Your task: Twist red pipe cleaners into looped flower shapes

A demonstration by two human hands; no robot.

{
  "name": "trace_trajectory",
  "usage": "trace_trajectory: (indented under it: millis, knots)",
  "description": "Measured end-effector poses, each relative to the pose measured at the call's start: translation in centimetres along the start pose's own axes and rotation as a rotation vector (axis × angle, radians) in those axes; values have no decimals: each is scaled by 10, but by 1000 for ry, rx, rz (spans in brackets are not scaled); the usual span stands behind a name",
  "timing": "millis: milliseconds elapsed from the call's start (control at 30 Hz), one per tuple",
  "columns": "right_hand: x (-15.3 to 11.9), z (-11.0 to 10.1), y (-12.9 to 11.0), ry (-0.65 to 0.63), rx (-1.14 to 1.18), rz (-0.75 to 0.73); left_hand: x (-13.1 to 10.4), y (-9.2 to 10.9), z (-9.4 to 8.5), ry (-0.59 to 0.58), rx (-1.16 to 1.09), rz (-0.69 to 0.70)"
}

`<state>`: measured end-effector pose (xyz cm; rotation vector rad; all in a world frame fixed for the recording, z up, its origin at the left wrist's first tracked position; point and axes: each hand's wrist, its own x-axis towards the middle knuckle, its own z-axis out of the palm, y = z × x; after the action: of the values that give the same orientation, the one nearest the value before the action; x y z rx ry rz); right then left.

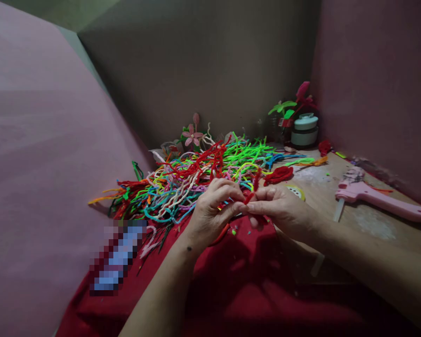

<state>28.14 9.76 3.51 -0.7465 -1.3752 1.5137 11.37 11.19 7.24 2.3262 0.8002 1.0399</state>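
Observation:
A red pipe cleaner (pixel 250 198) is pinched between my two hands, one end sticking up past the fingertips. My left hand (pixel 221 202) has thumb and forefinger closed on it. From the other side my right hand (pixel 274 206) grips it too, fingertips meeting those of the left. The part inside the fingers is hidden. Just behind the hands lies a big heap of colourful pipe cleaners (pixel 182 180), mostly red, green, white and blue. To the right of the heap rests a looped red bundle (pixel 279 175).
A pink glue gun (pixel 382 199) lies on the wooden tabletop (pixel 375 229) at right. A red cloth (pixel 231 281) covers the front. At the back stand a pale lidded jar (pixel 304 130) and a pink flower (pixel 192 135). A pixelated blue item (pixel 117 257) is at left.

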Motion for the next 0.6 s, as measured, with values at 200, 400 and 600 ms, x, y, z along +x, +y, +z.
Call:
trace_trajectory:
  millis: [200,400,600]
  knots:
    - [-8,5,0,130,-450,-140,-3,0,16,-38,-120,-374]
    - [-6,6,0,222,-591,-221,0,-9,21,-37,-420,-567]
    - [4,-8,6,-12,35,141,2,-18,5,95,-349,-500]
